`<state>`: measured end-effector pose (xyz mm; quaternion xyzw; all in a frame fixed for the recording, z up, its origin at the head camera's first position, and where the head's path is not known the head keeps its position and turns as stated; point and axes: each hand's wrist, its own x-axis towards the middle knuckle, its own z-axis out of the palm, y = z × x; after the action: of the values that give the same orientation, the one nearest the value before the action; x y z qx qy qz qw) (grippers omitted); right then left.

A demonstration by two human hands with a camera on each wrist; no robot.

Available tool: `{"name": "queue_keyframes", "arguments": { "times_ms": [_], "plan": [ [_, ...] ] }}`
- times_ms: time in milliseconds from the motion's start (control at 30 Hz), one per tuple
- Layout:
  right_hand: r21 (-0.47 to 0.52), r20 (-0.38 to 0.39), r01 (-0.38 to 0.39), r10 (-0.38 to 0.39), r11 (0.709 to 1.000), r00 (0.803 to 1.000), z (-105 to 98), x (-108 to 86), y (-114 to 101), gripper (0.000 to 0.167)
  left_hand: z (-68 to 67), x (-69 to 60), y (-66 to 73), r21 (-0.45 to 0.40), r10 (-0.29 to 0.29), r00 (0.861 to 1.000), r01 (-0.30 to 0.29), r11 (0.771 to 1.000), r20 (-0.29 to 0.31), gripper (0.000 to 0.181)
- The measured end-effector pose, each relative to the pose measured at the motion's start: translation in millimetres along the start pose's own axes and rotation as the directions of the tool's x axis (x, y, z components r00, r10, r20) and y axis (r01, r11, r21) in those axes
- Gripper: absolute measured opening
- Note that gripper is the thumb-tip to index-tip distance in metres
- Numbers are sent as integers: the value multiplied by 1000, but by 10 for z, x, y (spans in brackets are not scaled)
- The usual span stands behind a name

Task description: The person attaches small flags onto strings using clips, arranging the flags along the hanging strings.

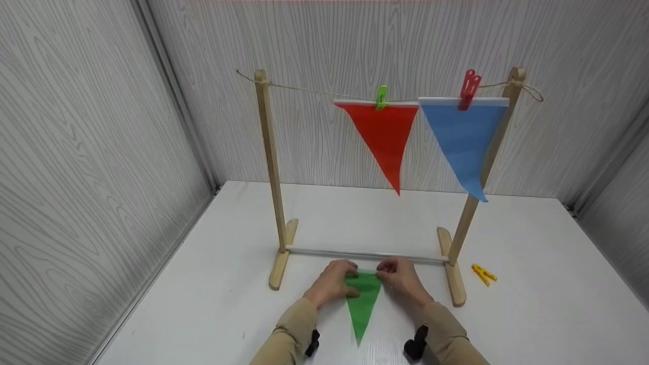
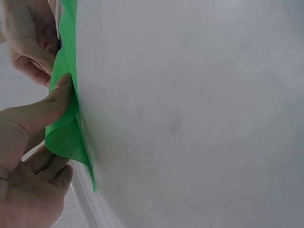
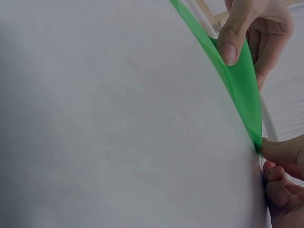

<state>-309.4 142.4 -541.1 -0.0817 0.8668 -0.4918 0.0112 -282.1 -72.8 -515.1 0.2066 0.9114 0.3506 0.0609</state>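
A green triangular pennant (image 1: 364,306) lies between both hands at the front of the stand, its tip toward me. My left hand (image 1: 332,284) holds its left side; in the left wrist view the thumb (image 2: 59,99) lies over the cloth (image 2: 66,137), with the other fingers behind it. At the top right corner, my right hand (image 1: 403,279) pinches the pennant between thumb and fingertips, as the right wrist view shows at the cloth's narrow corner (image 3: 257,137). The cloth bends slightly between the two grips.
A wooden stand (image 1: 268,152) carries a string (image 1: 304,90). On it hang a red pennant (image 1: 388,134) under a green clothespin (image 1: 381,96) and a blue pennant (image 1: 464,137) under a red clothespin (image 1: 469,90). A yellow clothespin (image 1: 484,274) lies right of the stand's foot.
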Motion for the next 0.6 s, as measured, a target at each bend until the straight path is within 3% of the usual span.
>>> {"name": "queue_keyframes", "arguments": {
  "times_ms": [233, 600],
  "plan": [
    [-18, 11, 48, -48, 999, 999, -6, 14, 25, 10, 6, 8, 7, 44, 15, 1000, -14, 999, -11, 37],
    [-80, 26, 68, -66, 994, 997, -1, 4, -6, 3, 9, 14, 16, 19, -17, 1000, 17, 1000, -9, 36]
  ]
}}
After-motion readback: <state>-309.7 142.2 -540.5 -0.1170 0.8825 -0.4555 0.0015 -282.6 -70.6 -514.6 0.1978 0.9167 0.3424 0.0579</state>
